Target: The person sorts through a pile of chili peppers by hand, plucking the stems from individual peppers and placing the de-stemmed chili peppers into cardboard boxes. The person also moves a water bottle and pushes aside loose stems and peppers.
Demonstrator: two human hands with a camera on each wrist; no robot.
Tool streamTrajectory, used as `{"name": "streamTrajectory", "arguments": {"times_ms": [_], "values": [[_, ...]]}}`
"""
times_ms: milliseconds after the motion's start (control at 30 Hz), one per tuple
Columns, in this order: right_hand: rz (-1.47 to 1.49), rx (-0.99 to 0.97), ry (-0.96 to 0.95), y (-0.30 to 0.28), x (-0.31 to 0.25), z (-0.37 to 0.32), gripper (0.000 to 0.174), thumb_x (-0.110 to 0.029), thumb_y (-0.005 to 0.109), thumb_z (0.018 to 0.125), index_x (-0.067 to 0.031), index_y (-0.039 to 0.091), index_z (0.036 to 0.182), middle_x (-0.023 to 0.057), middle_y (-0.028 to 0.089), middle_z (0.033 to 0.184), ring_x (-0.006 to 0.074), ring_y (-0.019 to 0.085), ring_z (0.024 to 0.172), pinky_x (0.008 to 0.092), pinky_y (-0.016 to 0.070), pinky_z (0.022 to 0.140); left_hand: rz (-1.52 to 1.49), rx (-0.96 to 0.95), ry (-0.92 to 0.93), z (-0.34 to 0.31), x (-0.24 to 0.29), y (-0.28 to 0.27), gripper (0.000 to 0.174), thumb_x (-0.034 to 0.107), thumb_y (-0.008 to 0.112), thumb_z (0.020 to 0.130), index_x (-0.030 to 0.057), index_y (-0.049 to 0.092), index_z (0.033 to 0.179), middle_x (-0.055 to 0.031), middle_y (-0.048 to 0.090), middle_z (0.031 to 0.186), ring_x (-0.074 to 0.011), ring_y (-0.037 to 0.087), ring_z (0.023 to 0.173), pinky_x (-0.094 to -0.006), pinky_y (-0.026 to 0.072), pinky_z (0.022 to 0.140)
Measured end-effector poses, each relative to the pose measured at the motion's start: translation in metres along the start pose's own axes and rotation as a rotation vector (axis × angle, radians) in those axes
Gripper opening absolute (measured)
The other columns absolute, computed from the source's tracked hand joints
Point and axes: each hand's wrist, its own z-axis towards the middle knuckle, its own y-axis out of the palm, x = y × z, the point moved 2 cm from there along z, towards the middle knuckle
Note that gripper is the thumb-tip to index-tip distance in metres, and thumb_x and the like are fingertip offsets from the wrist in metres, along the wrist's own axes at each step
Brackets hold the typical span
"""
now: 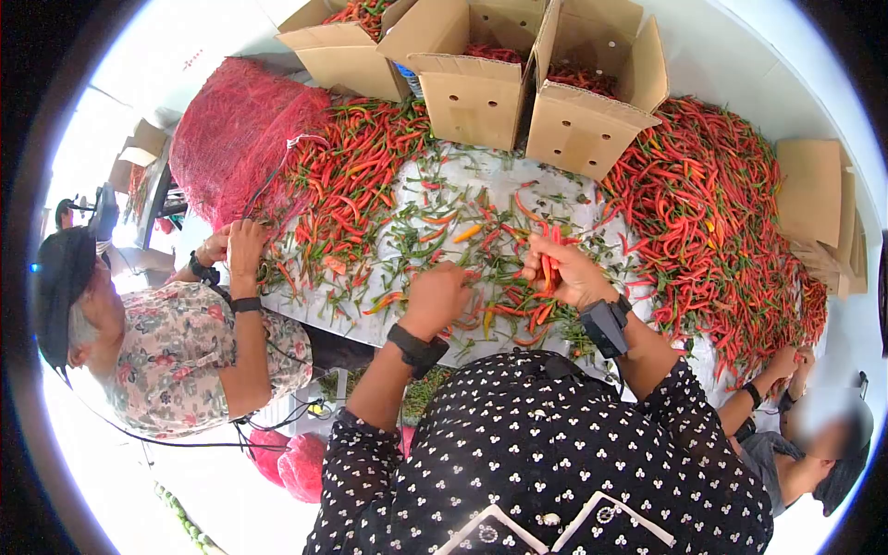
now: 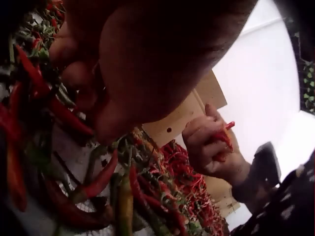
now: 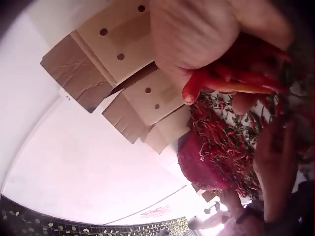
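Observation:
My right hand (image 1: 575, 277) grips a small bunch of red chilies (image 3: 229, 81), raised over the table. Their tips poke out past its curled fingers, and one paler orange edge shows among them. Lower and to the left, my left hand (image 1: 438, 298) reaches down among loose chilies with its fingers bent. In the left wrist view a long red chili (image 2: 69, 119) runs up to the thumb tip of that hand; I cannot tell whether the fingers pinch it. Green stems and more chilies, such as a yellowish-green one (image 2: 125, 204), lie just below the fingers.
A large heap of red chilies (image 1: 708, 213) covers the right side. Cardboard boxes (image 1: 592, 129) holding chilies stand at the back. A red mesh sack (image 1: 240, 129) lies at the left. One person (image 1: 185, 342) works at the left, another (image 1: 786, 407) at the right.

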Motion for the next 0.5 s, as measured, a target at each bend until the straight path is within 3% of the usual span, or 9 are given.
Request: {"name": "streamTrajectory", "arguments": {"times_ms": [167, 400, 467, 500], "values": [[-0.207, -0.064, 0.068, 0.001, 0.015, -0.008, 0.012, -0.013, 0.062, 0.081, -0.0048, 0.053, 0.079, 0.0011, 0.053, 0.066, 0.0117, 0.054, 0.056, 0.0266, 0.0488, 0.054, 0.005, -0.052, -0.128, 0.007, 0.007, 0.002, 0.014, 0.014, 0.06, 0.07, 0.0053, 0.058, 0.08, -0.0107, 0.056, 0.077, -0.031, 0.057, 0.073, -0.0416, 0.0458, 0.062], [-0.48, -0.018, 0.104, 0.004, 0.022, -0.006, 0.017, -0.014, 0.065, 0.078, -0.0017, 0.059, 0.087, 0.0028, 0.057, 0.064, 0.0099, 0.053, 0.051, 0.0232, 0.0434, 0.047, 0.042, -0.033, -0.084, 0.007, 0.002, 0.008, 0.013, 0.009, 0.057, 0.068, 0.0029, 0.058, 0.079, -0.0152, 0.057, 0.078, -0.0353, 0.056, 0.073, -0.0428, 0.0457, 0.061], [-0.564, -0.006, 0.089, 0.008, 0.022, -0.008, 0.018, -0.015, 0.066, 0.077, -0.0019, 0.059, 0.087, 0.0027, 0.057, 0.064, 0.0093, 0.053, 0.051, 0.0229, 0.0425, 0.047, -0.171, 0.129, -0.001, 0.01, -0.003, 0.006, 0.018, 0.01, 0.053, 0.072, 0.0003, 0.06, 0.085, -0.0145, 0.061, 0.077, -0.0274, 0.061, 0.069, -0.0374, 0.0477, 0.057], [-0.645, 0.007, 0.075, 0.009, 0.022, -0.008, 0.019, -0.017, 0.067, 0.077, -0.0022, 0.06, 0.086, 0.0025, 0.058, 0.065, 0.0087, 0.053, 0.051, 0.0225, 0.0417, 0.046, -0.172, 0.129, 0.0, 0.012, -0.003, 0.004, 0.018, 0.01, 0.053, 0.072, 0.0003, 0.06, 0.085, -0.0145, 0.061, 0.077, -0.0274, 0.061, 0.069, -0.0374, 0.0477, 0.057]]}}
